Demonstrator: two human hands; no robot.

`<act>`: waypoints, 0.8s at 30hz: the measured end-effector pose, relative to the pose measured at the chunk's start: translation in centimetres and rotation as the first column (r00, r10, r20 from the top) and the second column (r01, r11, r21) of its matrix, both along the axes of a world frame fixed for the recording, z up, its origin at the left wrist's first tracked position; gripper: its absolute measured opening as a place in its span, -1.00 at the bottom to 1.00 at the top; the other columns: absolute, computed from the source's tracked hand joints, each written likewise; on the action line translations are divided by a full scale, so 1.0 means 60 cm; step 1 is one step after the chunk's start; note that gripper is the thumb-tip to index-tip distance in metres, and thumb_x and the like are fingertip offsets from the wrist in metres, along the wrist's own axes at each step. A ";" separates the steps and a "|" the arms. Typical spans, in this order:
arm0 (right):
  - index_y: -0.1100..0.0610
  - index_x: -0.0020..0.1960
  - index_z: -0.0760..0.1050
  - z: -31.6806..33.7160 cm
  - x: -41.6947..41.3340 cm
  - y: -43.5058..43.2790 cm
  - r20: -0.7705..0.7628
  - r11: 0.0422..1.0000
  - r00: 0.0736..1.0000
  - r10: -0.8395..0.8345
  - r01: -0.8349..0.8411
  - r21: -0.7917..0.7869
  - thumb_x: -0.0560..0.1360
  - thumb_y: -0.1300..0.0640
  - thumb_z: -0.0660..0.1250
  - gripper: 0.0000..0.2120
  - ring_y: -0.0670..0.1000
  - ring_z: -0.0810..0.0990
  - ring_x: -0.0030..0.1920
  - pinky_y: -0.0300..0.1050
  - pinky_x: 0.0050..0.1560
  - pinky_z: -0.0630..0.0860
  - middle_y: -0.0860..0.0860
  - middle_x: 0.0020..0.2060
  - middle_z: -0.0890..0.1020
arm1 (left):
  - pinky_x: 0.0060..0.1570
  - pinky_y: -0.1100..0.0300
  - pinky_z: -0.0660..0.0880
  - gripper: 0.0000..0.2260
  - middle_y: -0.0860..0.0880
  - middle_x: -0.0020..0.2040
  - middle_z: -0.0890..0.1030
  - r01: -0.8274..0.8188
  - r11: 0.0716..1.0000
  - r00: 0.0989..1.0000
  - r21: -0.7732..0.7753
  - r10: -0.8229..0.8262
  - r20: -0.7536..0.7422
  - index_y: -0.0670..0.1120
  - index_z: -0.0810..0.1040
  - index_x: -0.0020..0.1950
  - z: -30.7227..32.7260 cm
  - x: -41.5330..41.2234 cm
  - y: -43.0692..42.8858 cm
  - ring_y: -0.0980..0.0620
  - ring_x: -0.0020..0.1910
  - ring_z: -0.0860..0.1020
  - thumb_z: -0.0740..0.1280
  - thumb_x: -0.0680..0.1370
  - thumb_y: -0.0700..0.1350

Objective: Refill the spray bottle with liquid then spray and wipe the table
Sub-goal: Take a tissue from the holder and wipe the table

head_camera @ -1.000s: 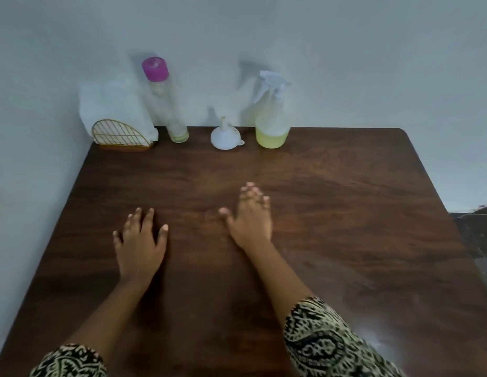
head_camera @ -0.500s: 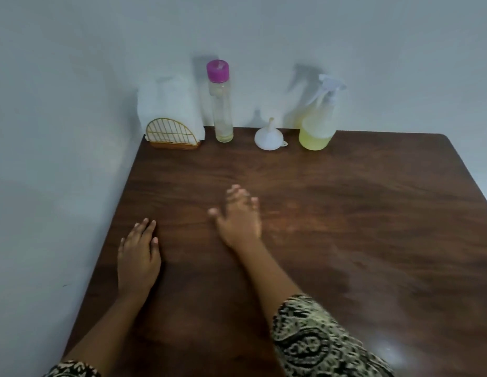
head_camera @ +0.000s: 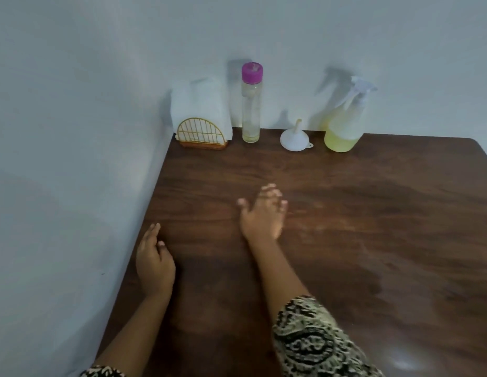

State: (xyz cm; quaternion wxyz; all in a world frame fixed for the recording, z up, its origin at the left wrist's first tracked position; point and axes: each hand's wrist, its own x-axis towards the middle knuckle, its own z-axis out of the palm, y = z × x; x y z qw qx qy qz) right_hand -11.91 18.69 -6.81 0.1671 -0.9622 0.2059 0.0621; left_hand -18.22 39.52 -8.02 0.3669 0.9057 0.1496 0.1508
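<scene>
The fingers (head_camera: 268,193) of the right hand (head_camera: 261,217) are stretched forward and a little spread, and they hold nothing. This hand is somewhat blurred, so I cannot tell if the palm touches the surface (head_camera: 372,213) or is just above it. It is near the middle of the dark brown wooden surface, well apart from the things at the back. The left hand (head_camera: 155,265) is close to the left edge of the surface, beside the pale wall (head_camera: 73,118). Its fingers lie together, relaxed and almost straight, and they also hold nothing. A patterned black and cream sleeve (head_camera: 313,338) covers the right forearm.

The spray bottle (head_camera: 345,123) stands upright at the back edge of the surface, against the wall, to the right of the other things. It is clear with a white trigger head, and yellowish liquid fills only its lower part. Just to its left a small white funnel (head_camera: 294,140) rests with the wide mouth down and the spout up. Further left stands a tall, narrow clear bottle (head_camera: 250,110) with a pink cap. In the back left corner a golden wire holder (head_camera: 200,133) keeps white paper napkins (head_camera: 198,102) upright
</scene>
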 end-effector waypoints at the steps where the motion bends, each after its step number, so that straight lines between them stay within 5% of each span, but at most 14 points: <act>1: 0.28 0.54 -0.11 -0.002 0.001 0.064 0.031 0.989 0.990 0.141 -0.142 0.042 0.58 -0.21 0.03 -0.23 0.15 -0.02 0.54 0.08 0.50 -0.12 0.21 0.53 0.05 | 0.32 0.01 0.30 -0.62 -0.20 0.33 0.50 0.011 0.998 1.000 0.068 -0.010 -0.014 -0.24 0.48 0.33 -0.001 -0.014 0.013 -0.19 0.34 0.43 0.19 0.53 -0.41; 4: 0.19 0.56 -0.11 0.006 -0.026 0.214 0.000 0.808 0.813 0.582 -0.578 0.118 0.61 -0.19 -0.02 -0.32 0.06 -0.11 0.55 0.06 0.49 -0.25 0.10 0.56 -0.05 | 0.28 -0.12 0.36 -0.58 -0.22 0.32 0.51 0.062 0.959 0.995 0.276 -0.039 -0.089 -0.25 0.47 0.34 -0.009 -0.048 0.046 -0.22 0.33 0.44 0.23 0.49 -0.42; 6: 0.14 0.56 -0.12 0.011 -0.029 0.225 -0.013 0.731 0.734 0.680 -0.676 0.089 0.62 -0.20 -0.07 -0.35 0.01 -0.12 0.55 0.05 0.48 -0.29 0.04 0.57 -0.06 | 0.32 -0.14 0.33 -0.58 -0.22 0.34 0.49 0.053 0.956 0.993 0.290 -0.019 -0.121 -0.26 0.46 0.35 -0.010 -0.050 0.053 -0.21 0.34 0.43 0.22 0.49 -0.40; 10: 0.19 0.56 -0.08 -0.003 -0.039 0.082 0.022 0.953 0.954 0.300 -0.298 -0.056 0.58 -0.25 -0.01 -0.27 0.05 0.00 0.55 0.08 0.50 -0.16 0.10 0.55 0.06 | 0.41 -0.10 0.20 -0.60 -0.20 0.36 0.47 0.047 0.963 0.991 0.265 -0.012 -0.134 -0.27 0.45 0.35 -0.012 -0.042 0.049 -0.18 0.37 0.40 0.19 0.51 -0.40; 13: 0.23 0.55 -0.18 0.007 -0.026 0.024 -0.102 0.998 0.994 0.046 -0.050 -0.042 0.59 -0.26 -0.15 -0.26 0.08 -0.11 0.55 0.10 0.50 -0.21 0.12 0.56 -0.08 | 0.40 -0.05 0.29 -0.60 -0.17 0.40 0.43 0.047 0.973 0.990 0.227 -0.015 -0.140 -0.25 0.41 0.39 -0.013 -0.045 0.048 -0.15 0.41 0.35 0.15 0.54 -0.38; 16: 0.31 0.53 -0.17 0.017 0.014 0.130 -0.051 0.976 0.975 0.216 -0.215 0.029 0.59 -0.25 -0.07 -0.22 0.16 -0.06 0.54 0.09 0.52 -0.16 0.22 0.54 -0.01 | 0.39 -0.01 0.28 -0.59 -0.14 0.42 0.41 0.035 0.979 0.989 0.201 -0.005 -0.147 -0.22 0.40 0.41 -0.015 -0.051 0.047 -0.11 0.44 0.32 0.14 0.55 -0.37; 20: 0.21 0.55 -0.14 0.021 0.000 0.283 -0.046 0.707 0.708 0.705 -0.696 0.123 0.61 -0.22 -0.09 -0.30 0.07 -0.10 0.55 0.06 0.49 -0.27 0.12 0.56 -0.06 | 0.32 -0.08 0.35 -0.55 -0.13 0.42 0.42 0.022 0.990 0.991 0.142 -0.003 -0.132 -0.18 0.38 0.43 -0.016 -0.055 0.052 -0.13 0.40 0.36 0.15 0.54 -0.36; 22: 0.19 0.56 -0.14 0.018 -0.003 0.263 -0.032 0.748 0.749 0.662 -0.658 0.092 0.61 -0.23 -0.09 -0.30 0.04 -0.09 0.55 0.05 0.49 -0.27 0.10 0.56 -0.04 | 0.32 -0.06 0.34 -0.55 -0.12 0.42 0.41 0.021 0.990 0.992 0.137 -0.003 -0.126 -0.18 0.38 0.43 -0.014 -0.056 0.048 -0.12 0.41 0.36 0.15 0.54 -0.37; 24: 0.22 0.56 -0.13 0.001 -0.009 0.185 0.025 0.911 0.911 0.413 -0.413 0.008 0.59 -0.24 -0.03 -0.25 0.06 -0.04 0.55 0.07 0.50 -0.21 0.13 0.55 0.02 | 0.33 -0.01 0.33 -0.58 -0.12 0.42 0.42 0.003 0.991 0.993 0.136 0.012 -0.113 -0.19 0.41 0.41 -0.013 -0.057 0.039 -0.10 0.42 0.35 0.14 0.55 -0.38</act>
